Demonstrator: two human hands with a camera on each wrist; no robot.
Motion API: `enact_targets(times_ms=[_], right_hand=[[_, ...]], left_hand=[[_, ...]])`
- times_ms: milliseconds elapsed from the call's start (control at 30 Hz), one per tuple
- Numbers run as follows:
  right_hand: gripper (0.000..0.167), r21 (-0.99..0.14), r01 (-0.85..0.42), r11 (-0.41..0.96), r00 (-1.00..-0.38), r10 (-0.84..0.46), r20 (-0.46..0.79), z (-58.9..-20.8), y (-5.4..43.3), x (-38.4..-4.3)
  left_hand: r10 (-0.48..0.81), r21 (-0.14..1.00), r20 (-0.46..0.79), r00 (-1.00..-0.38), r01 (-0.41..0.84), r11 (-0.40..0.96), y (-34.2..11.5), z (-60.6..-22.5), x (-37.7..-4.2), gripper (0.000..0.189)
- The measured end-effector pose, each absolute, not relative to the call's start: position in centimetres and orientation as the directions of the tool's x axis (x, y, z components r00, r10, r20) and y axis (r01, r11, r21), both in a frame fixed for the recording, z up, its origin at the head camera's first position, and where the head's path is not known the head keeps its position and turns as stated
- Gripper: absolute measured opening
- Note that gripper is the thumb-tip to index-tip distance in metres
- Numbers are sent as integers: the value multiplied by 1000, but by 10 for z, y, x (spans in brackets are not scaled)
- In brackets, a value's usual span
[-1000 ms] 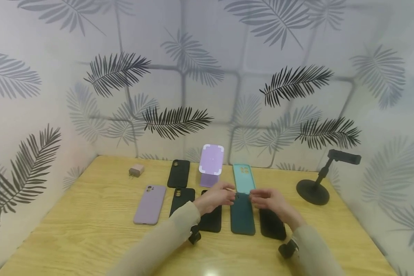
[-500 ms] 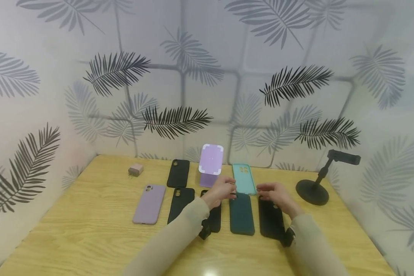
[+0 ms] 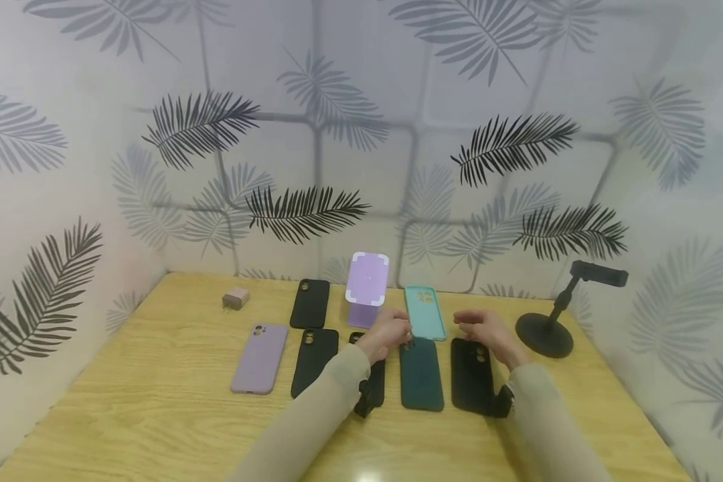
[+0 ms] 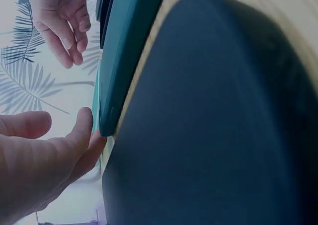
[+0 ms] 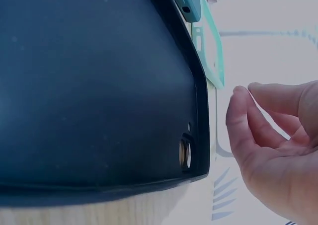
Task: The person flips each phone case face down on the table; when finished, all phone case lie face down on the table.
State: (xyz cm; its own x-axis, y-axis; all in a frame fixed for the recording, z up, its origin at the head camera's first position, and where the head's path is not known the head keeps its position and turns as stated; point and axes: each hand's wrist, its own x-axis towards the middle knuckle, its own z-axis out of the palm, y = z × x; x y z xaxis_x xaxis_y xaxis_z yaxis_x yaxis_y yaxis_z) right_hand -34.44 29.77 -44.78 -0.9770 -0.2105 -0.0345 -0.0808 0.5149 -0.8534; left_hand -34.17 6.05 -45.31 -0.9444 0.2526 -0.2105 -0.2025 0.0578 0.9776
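Observation:
My left hand [image 3: 387, 335] is at the upper left corner of a dark teal phone case [image 3: 422, 380], fingertips right at its edge, thumb apart in the left wrist view. Under that forearm a black phone case [image 3: 378, 381] is partly hidden. My right hand [image 3: 488, 331] hovers just beyond the top end of another black phone case [image 3: 471, 381]. Its fingers are bent loosely, thumb close to the fingertips, with nothing between them in the right wrist view. Behind the teal case lies a mint phone case [image 3: 424, 318], its hollow inside facing up.
A purple phone stand [image 3: 366, 281] is at the back, with a black phone case [image 3: 310, 304] to its left. Further left lie another black case [image 3: 314, 361], a lilac case [image 3: 259, 358] and a pink charger plug [image 3: 237, 298]. A black stand [image 3: 548, 333] occupies the right side.
My right hand has drawn away from the teal case to the right, uncovering more of the black case. My left hand has shifted slightly back and stays at the teal case's corner.

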Motion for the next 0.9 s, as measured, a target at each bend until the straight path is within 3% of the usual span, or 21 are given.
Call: enact_targets(times_ms=[333,900], right_hand=[[38,-808,-109,579,-970,-239,-40,-449,292,-355],[42,-854,-74,515,-953,-288,-92,-454,282,-359]], left_hand=[[277,978,-208,-938,-204,42,66,-457,-347,50],[270,966,-227,-936,-252,-62,70,-454,-349,53]])
